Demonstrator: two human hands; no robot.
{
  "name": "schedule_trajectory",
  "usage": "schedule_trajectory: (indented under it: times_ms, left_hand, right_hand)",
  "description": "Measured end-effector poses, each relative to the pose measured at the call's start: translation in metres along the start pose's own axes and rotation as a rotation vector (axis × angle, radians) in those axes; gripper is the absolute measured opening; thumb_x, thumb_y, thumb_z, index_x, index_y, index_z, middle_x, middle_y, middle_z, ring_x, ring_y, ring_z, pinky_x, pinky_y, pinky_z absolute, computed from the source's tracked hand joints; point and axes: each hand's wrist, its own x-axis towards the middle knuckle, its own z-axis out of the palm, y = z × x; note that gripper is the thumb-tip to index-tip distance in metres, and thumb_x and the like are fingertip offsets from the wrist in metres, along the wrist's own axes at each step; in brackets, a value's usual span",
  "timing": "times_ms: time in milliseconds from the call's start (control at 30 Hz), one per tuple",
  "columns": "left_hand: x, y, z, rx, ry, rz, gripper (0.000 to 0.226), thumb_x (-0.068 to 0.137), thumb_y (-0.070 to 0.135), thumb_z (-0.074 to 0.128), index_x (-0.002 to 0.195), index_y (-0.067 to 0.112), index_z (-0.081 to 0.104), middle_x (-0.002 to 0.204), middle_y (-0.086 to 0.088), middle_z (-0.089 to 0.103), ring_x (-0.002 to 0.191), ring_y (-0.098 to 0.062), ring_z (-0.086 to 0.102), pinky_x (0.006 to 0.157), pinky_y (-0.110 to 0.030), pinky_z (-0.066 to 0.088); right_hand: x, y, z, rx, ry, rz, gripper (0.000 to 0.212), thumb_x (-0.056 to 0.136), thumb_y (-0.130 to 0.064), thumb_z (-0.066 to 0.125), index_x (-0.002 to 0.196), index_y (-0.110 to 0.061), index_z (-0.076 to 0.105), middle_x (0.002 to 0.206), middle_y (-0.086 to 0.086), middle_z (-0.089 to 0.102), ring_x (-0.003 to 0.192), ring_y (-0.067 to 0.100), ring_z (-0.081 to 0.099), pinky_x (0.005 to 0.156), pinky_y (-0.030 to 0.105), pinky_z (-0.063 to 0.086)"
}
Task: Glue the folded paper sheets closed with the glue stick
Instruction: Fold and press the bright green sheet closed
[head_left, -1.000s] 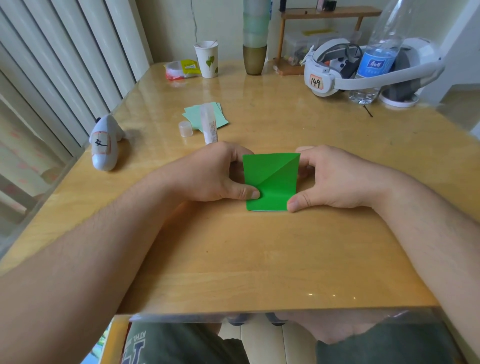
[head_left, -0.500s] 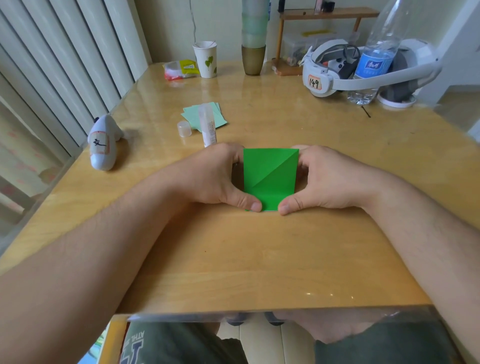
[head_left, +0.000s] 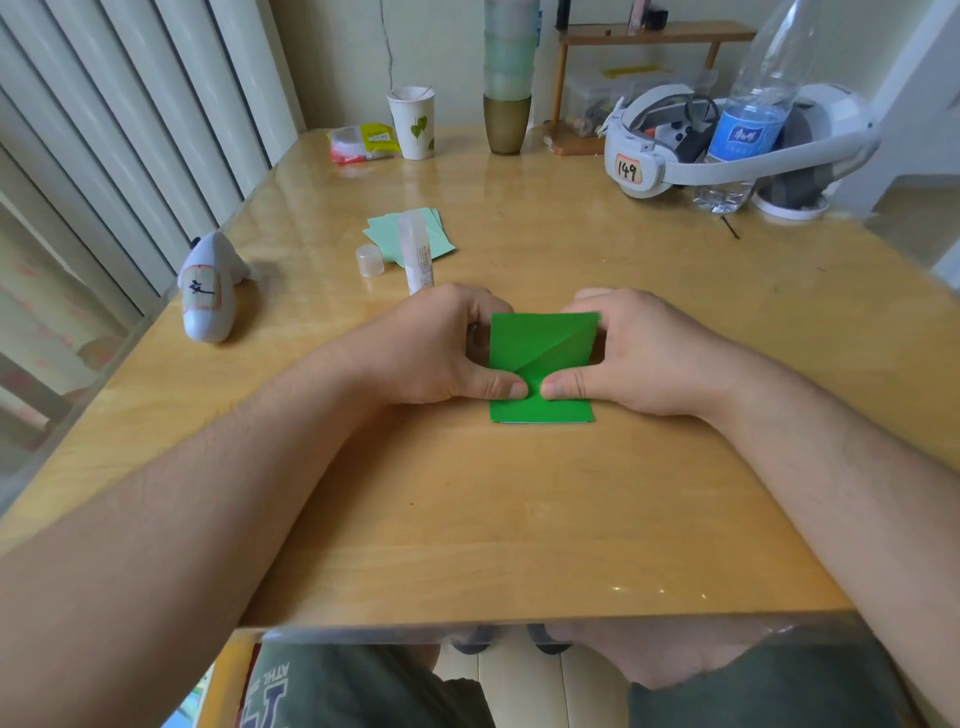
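We pinch the green folded paper (head_left: 540, 345) between both hands (head_left: 540, 389), thumbs pressing its middle; the uncapped glue stick (head_left: 417, 254) lies beyond it, nearer our left hand (head_left: 441, 353).

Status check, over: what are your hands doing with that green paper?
Left hand and right hand pressing thumbs on folded green paper. Glue stick uncapped, beyond left hand. Nothing in the way.

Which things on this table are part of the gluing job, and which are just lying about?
Part of the job:
green folded paper, under both thumbs
glue stick
its cap
pale green sheets

Lying about:
paper cup
water bottle
headset
snack packet
white toy
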Motion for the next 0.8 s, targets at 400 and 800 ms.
schedule_trajectory:
  times_ms: [400,800]
  left_hand:
    - [-0.002,-0.008,-0.006,0.025,-0.020,-0.011,0.029,0.078,0.034,0.092,0.084,0.016,0.070,0.085,-0.005,0.065,0.070,-0.017,0.056,0.063,-0.031,0.046]
    - [0.003,0.007,0.000,0.021,-0.017,-0.002,0.024,0.081,0.027,0.091,0.091,0.015,0.072,0.091,-0.007,0.067,0.071,-0.011,0.058,0.062,-0.020,0.046]
  right_hand:
    - [-0.003,0.007,-0.004,-0.006,-0.007,0.020,0.024,0.075,-0.040,0.090,0.089,-0.028,0.074,0.095,0.000,0.065,0.089,0.023,0.063,0.083,0.048,0.054]
    - [0.003,-0.006,0.005,-0.017,0.039,0.014,0.025,0.076,-0.038,0.091,0.081,-0.024,0.071,0.085,-0.006,0.058,0.077,0.016,0.058,0.072,0.042,0.049]
